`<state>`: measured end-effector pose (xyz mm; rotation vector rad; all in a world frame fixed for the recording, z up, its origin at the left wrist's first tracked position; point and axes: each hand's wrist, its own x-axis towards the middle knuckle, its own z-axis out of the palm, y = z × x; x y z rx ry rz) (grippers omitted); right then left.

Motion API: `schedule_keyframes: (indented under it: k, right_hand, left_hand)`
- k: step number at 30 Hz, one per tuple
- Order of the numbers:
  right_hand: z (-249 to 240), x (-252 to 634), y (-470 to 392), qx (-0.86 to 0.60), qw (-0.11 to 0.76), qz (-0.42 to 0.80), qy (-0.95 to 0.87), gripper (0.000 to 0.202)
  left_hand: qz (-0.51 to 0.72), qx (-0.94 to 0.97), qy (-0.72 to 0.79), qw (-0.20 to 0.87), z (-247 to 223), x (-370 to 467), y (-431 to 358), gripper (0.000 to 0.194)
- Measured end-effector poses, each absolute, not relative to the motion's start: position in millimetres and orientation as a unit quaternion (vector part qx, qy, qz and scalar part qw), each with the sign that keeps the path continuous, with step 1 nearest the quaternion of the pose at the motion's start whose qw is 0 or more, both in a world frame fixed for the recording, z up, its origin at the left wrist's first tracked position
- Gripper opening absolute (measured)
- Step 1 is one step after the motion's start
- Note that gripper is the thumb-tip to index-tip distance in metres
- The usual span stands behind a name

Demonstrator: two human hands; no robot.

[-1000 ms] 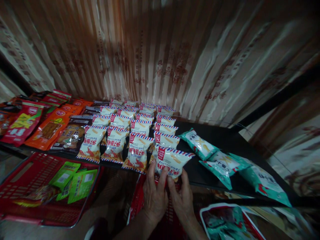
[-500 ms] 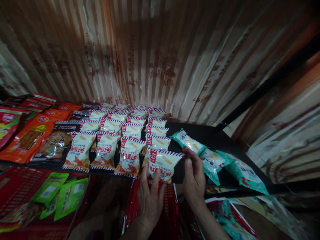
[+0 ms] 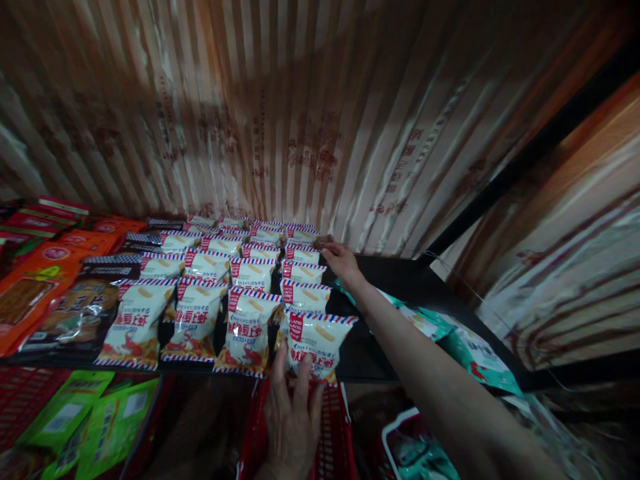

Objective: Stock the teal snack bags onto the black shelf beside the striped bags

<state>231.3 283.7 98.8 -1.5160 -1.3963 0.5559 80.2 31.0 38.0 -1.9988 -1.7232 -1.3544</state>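
Note:
Rows of white snack bags with striped edges stand on a black shelf [image 3: 373, 357]. My left hand [image 3: 293, 417], fingers spread, touches the lower front of the nearest right-hand white bag [image 3: 320, 340]. Farther back, my right hand [image 3: 341, 260] reaches to the right side of the rear bags, its fingertips beside a white bag [image 3: 303, 255]. Those fingers are bent close together, and whatever lies between them is too small to make out. Teal bags [image 3: 480, 357] lie to the right, partly hidden by my right forearm.
Orange packets [image 3: 33, 293] and brown packets [image 3: 83, 307] fill the shelf's left part. Below are a red basket [image 3: 345, 427], green packets [image 3: 117, 420] and a white-rimmed container [image 3: 387, 443] of teal bags. A dark diagonal post [image 3: 500, 183] rises at right.
My right hand has moved from beside the front white bag to the back of the rows, its forearm now crossing over the teal bags. My left hand stays at the front bag. The view has shifted slightly.

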Motion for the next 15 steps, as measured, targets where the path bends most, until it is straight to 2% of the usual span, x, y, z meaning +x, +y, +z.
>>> schedule_keyframes:
  k: [7, 15]
  right_hand:
    - [92.9, 223.4, 302.6, -0.641, 0.474, 0.263, -0.543, 0.026]
    - [96.0, 224.6, 313.3, -0.633, 0.481, 0.247, -0.554, 0.021]
  left_hand:
    - [-0.459, -0.670, -0.578, 0.080, 36.7, 80.2, 31.4, 0.041]
    - [-0.453, -0.669, -0.585, 0.071, 37.7, 79.4, 36.0, 0.040]
